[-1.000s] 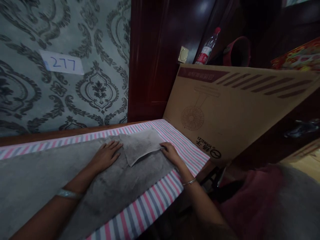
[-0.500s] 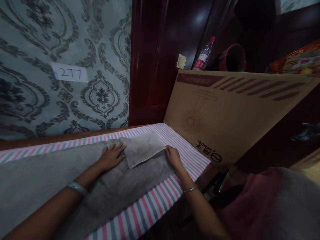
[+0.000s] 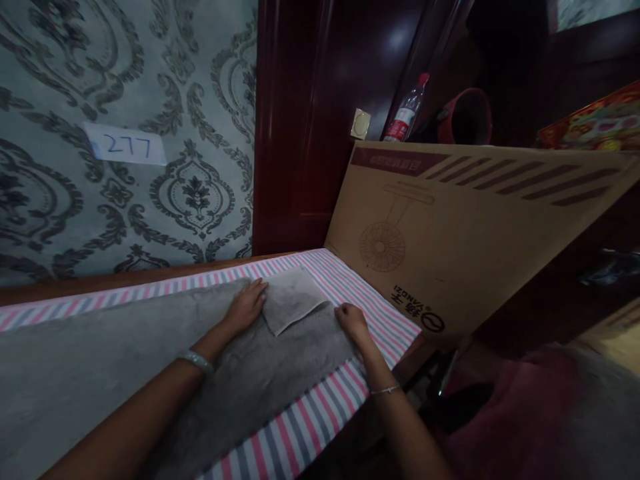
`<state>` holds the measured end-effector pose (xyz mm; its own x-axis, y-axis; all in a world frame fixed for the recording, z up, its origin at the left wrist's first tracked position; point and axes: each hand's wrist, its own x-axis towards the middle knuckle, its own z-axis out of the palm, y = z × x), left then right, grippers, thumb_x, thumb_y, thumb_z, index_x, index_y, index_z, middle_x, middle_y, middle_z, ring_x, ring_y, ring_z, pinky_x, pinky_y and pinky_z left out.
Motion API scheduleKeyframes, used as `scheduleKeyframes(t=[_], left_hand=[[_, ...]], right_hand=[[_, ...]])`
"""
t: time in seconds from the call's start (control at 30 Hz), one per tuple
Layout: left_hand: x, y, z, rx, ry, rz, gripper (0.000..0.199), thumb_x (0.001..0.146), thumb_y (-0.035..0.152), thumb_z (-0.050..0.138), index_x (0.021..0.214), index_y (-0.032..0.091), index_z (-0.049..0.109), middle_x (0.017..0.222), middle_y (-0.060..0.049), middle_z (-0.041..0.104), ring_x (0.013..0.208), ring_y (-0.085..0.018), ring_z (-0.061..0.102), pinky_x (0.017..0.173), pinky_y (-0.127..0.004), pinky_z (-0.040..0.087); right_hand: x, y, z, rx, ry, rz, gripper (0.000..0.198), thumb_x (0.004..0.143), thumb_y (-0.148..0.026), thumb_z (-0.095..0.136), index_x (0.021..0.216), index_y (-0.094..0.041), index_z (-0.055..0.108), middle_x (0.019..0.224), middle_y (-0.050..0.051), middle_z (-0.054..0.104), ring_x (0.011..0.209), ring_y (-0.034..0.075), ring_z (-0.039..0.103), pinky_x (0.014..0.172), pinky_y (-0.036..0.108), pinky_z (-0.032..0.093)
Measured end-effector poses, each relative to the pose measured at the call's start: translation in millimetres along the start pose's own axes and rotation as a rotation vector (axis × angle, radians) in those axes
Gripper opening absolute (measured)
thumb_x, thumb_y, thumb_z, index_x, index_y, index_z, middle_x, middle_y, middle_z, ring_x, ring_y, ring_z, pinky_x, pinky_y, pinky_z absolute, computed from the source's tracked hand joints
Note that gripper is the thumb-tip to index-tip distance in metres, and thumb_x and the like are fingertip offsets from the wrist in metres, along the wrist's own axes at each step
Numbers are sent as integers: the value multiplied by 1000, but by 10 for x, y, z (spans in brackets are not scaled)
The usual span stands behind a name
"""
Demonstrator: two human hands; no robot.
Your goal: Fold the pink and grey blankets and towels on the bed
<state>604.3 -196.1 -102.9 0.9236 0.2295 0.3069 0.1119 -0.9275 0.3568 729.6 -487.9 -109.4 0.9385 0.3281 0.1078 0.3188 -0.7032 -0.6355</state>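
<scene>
A long grey plush towel (image 3: 225, 393) lies along a pink, grey and white striped cloth (image 3: 287, 433). At its right end a lighter grey flap (image 3: 293, 300) is folded over, and its near edge is slightly raised. My left hand (image 3: 246, 307) rests on the towel at the flap's left edge, fingers extended and open. At the towel's right edge, my right hand (image 3: 351, 321) is closed with curled fingers, seemingly pinching the fabric; the fingertips are partly hidden.
A large cardboard box (image 3: 480, 233) stands to the right of the striped cloth. Behind its top edge are a red-capped bottle (image 3: 404, 113) and a dark red round object (image 3: 465, 117). Patterned wallpaper bears a paper marked 277 (image 3: 127, 147). Dark reddish fabric (image 3: 525, 407) is at lower right.
My left hand has slid right and up to the flap's edge. My right hand has moved slightly down, away from the flap's corner. The flap's left edge has shifted right.
</scene>
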Motion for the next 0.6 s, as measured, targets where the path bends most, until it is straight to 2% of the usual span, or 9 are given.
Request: scheduleKeyframes(t=[0.03, 0.1, 0.17, 0.2, 0.27, 0.33, 0.43, 0.53, 0.6], left_hand=[[-19, -52, -16, 4, 9, 27, 55, 88, 17, 37, 140, 16, 54, 152, -11, 47, 140, -24, 44, 118, -45, 34], [-71, -117, -79, 25, -12, 92, 62, 78, 5, 38, 135, 17, 59, 147, -9, 53, 135, -23, 49, 117, -44, 37], [-122, -118, -157, 54, -44, 166, 66, 74, 1, 38, 132, 19, 62, 144, -8, 57, 131, -23, 51, 114, -44, 40], [-138, -96, -198, 72, -54, 197, 64, 75, 1, 38, 131, 21, 63, 142, -8, 58, 129, -24, 53, 111, -45, 42], [-135, -22, -281, 109, -66, 227, 54, 79, 5, 41, 123, 22, 69, 134, -9, 64, 121, -27, 56, 105, -47, 46], [-62, 73, -381, 139, -37, 197, 41, 83, 11, 45, 110, 22, 74, 124, -9, 69, 117, -30, 56, 101, -49, 46], [211, 220, -576, 113, 59, 58, 32, 88, 20, 45, 104, 19, 73, 120, -10, 70, 121, -30, 54, 102, -46, 43], [627, 346, -742, 60, 77, -55, 38, 94, 26, 35, 115, 18, 66, 115, -10, 70, 110, -23, 61, 96, -35, 46], [891, 406, -757, 68, 52, -91, 40, 96, 28, 32, 117, 17, 64, 113, -9, 71, 106, -22, 63, 92, -32, 47]], right_hand=[[-33, -32, -8, -46, 37, -57, 22, 83, -22, 56, 96, -18, 73, 89, 9, 70, 86, 23, 63, 73, 29, 44], [-94, -134, 0, -163, 94, -247, 48, 79, -17, 62, 126, -21, 64, 121, 13, 66, 110, 26, 58, 87, 34, 44], [-128, -269, 47, -268, 76, -449, 60, 78, -14, 65, 136, -26, 58, 142, 12, 55, 128, 28, 48, 99, 39, 39], [-130, -340, 79, -285, 42, -507, 56, 79, -15, 64, 133, -28, 60, 145, 11, 53, 131, 28, 45, 102, 40, 37], [-99, -470, 130, -245, -14, -530, 35, 85, -15, 59, 117, -25, 69, 136, 10, 60, 126, 25, 50, 102, 38, 36], [-30, -574, 120, -114, -19, -475, 22, 90, -17, 50, 96, -20, 71, 109, 10, 70, 105, 22, 60, 92, 32, 41], [120, -685, -47, 194, 67, -419, 26, 91, -28, 43, 74, -20, 60, 72, 2, 62, 74, 17, 56, 70, 26, 39], [304, -749, -250, 493, 132, -408, 29, 87, -43, 44, 69, -21, 52, 64, -3, 51, 65, 15, 48, 62, 24, 36], [434, -750, -278, 577, 72, -297, 30, 83, -47, 45, 70, -21, 52, 62, -4, 48, 61, 13, 44, 59, 23, 35]])
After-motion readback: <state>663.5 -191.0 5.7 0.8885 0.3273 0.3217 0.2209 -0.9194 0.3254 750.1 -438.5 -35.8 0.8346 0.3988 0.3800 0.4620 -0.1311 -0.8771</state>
